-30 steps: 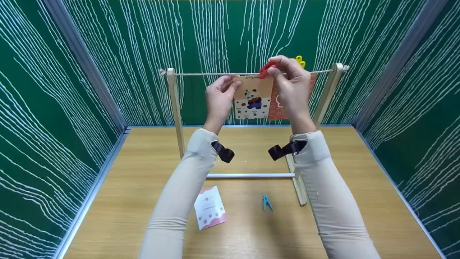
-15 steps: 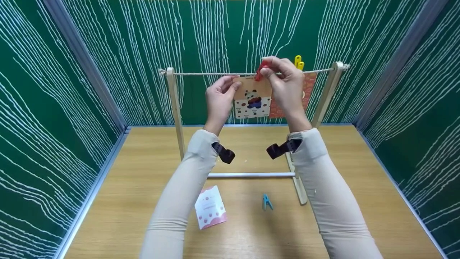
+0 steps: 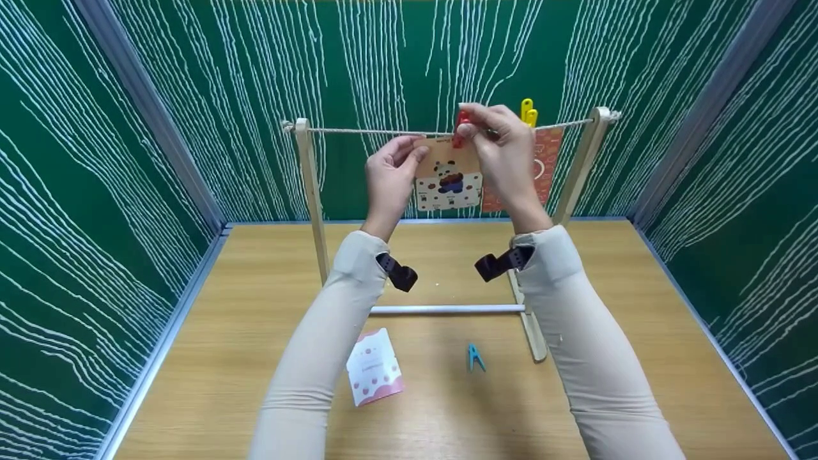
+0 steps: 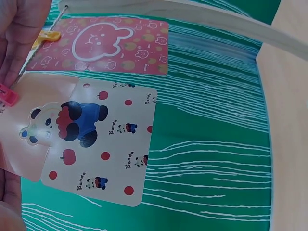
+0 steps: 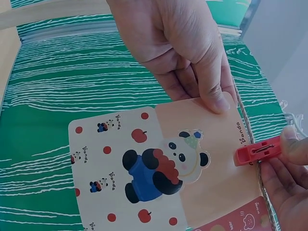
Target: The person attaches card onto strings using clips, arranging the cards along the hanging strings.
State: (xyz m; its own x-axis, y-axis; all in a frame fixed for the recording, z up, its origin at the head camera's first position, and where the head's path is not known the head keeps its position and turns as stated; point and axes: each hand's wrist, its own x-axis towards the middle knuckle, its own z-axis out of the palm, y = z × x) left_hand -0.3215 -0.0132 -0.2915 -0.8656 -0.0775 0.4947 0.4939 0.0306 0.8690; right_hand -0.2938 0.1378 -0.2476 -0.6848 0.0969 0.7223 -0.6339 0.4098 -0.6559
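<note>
A panda card, peach above and white below, hangs at the rope. My left hand pinches its upper left corner between thumb and fingers; the right wrist view shows the thumb lying flat on the peach part. In my right hand is a red clothespin, pinched by its handles. Its jaws sit over the card's top edge and the rope, near the middle of that edge. Just right of the panda card hangs a red-orange card with a white animal outline, under a yellow clothespin.
The rope runs between two wooden posts, joined low down by a white bar. On the wooden table lie a white and pink card and a blue clothespin. Green walls with white lines enclose it.
My right hand has moved a little left with the red clothespin, which has turned more upright and come down over the card's top edge. The left hand keeps its place at the corner.
</note>
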